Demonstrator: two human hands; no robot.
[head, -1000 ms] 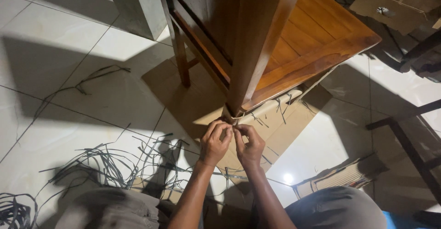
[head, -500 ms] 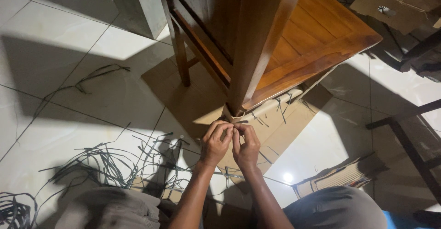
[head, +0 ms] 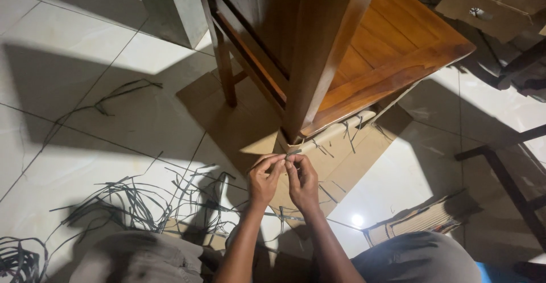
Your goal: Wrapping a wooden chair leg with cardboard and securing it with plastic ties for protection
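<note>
the left hand [head: 263,179] and the right hand [head: 302,180] met fingertip to fingertip just below the foot of a wooden chair leg [head: 315,61], both pinched on a thin grey plastic strap [head: 293,153] that showed between them. the strap's short end poked up toward the leg, close to the cardboard wrap [head: 330,135] around the leg's base. the chair's slatted seat [head: 392,50] tilted above to the right. a flat cardboard sheet [head: 227,118] lay on the white tiled floor [head: 74,124] under the chair. a tangle of cut grey straps [head: 131,203] lay spread to the left of the forearms, near the person's knee.
</note>
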